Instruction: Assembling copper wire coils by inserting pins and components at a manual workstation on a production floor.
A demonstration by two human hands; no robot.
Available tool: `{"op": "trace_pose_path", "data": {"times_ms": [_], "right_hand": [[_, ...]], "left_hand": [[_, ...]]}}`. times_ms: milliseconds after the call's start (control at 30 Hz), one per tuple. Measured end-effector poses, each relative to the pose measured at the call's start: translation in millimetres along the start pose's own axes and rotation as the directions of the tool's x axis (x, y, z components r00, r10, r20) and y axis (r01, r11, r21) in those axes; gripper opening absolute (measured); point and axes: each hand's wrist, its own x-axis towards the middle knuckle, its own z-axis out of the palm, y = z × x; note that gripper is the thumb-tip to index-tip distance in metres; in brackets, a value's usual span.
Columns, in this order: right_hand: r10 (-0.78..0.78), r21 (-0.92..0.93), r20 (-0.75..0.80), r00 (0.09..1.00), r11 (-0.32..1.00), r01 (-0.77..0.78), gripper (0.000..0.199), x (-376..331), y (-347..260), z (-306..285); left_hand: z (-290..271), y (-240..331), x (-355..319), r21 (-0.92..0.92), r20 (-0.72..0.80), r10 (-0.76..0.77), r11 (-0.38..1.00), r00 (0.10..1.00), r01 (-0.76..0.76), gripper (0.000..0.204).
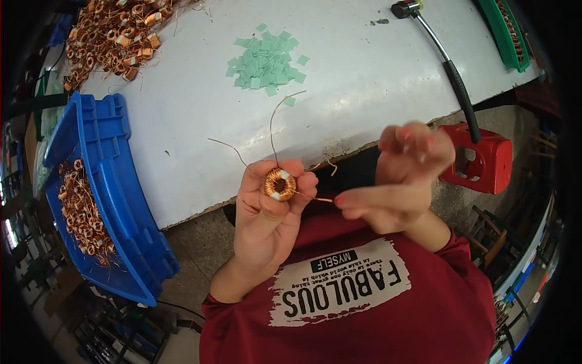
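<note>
My left hand point(267, 221) is closed around a small ring-shaped copper coil point(280, 184), pinching it between thumb and fingers. White patches show on two sides of the ring, with copper windings between them. Two long wire leads rise from it over the table edge. A shorter lead point(315, 198) points right, toward my right hand. My right hand point(403, 182) is partly blurred, with its fingers apart. One outstretched fingertip is at the end of that short lead; whether it touches cannot be made out.
A pile of copper coils point(118, 36) lies at the table's far left, beside scattered pale green squares point(265, 60). A blue crate point(112, 182) with more coils stands at left. At right are a black-handled hammer point(445, 57), a red plastic stool point(500, 161) and a green tray point(503, 30).
</note>
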Motion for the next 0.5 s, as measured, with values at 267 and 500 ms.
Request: {"op": "trace_pose_path", "data": {"times_ms": [267, 500], "right_hand": [[-0.461, -0.378, 0.120, 0.879, 0.797, 0.470, 0.020, 0, -6, -6], [0.646, 0.335, 0.117, 0.754, 0.689, -0.643, 0.028, 36, -26, -16]], "left_hand": [[4, 9, 9, 0.071, 0.035, -0.098, 0.993, 0.995, 0.095, 0.038], [18, 17, 7, 0.564, 0.054, -0.092, 0.825, 0.994, 0.045, 0.034]]}}
